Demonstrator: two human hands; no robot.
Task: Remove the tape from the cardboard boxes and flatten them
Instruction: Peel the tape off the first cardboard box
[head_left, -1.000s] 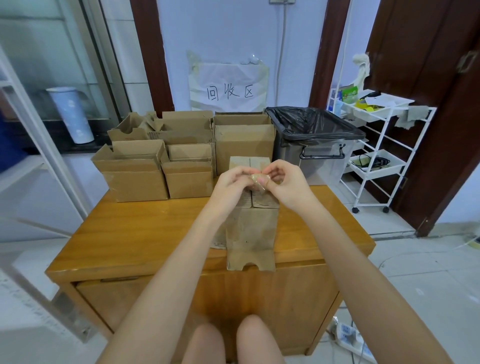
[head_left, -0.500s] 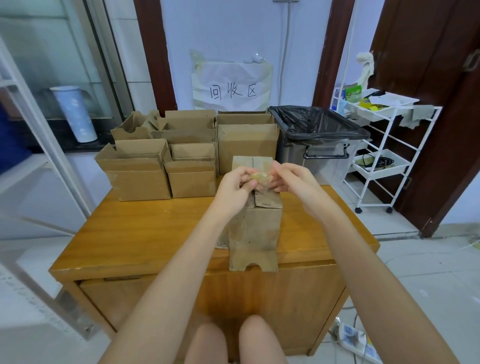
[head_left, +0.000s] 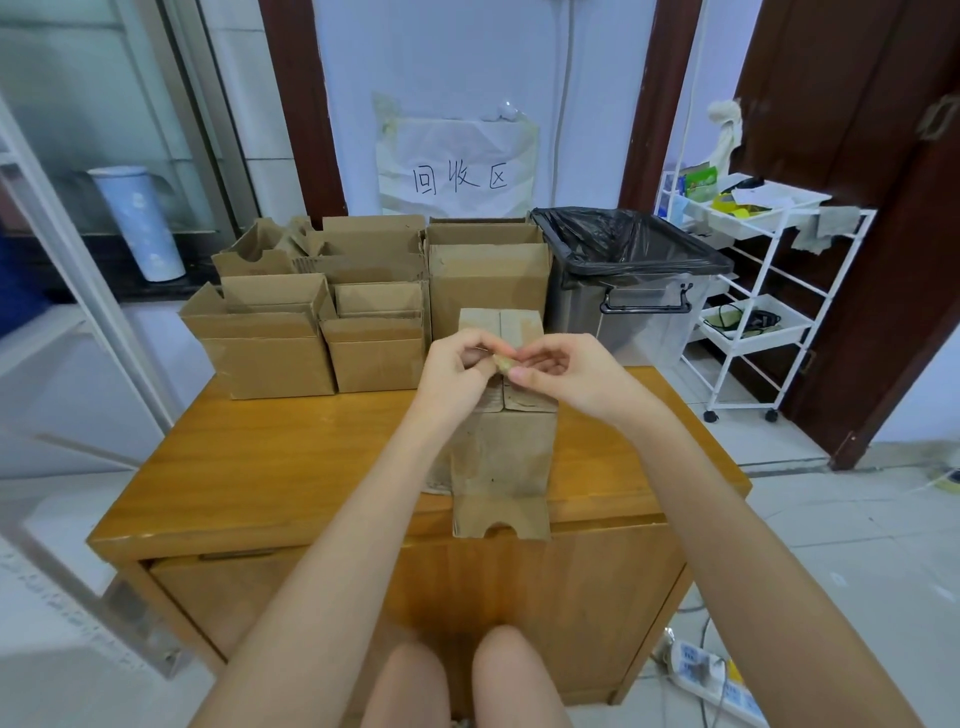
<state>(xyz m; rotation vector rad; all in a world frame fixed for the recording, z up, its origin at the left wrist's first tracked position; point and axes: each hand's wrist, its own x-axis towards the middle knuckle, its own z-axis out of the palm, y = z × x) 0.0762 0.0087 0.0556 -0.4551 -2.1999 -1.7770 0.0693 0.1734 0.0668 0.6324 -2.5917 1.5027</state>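
Note:
A flattened brown cardboard box lies on the wooden cabinet top, its near flap hanging over the front edge. Above the box's far half, my left hand and my right hand meet and pinch a small crumpled wad of clear tape between their fingertips. Several opened cardboard boxes stand in rows at the back of the cabinet top.
A grey bin lined with a black bag stands behind the cabinet on the right. A white wire trolley is further right. A power strip lies on the floor. My knees sit below the front edge.
Both hands keep working the tape wad together above the box; the view has shifted slightly and the wad looks more compact between the fingertips.

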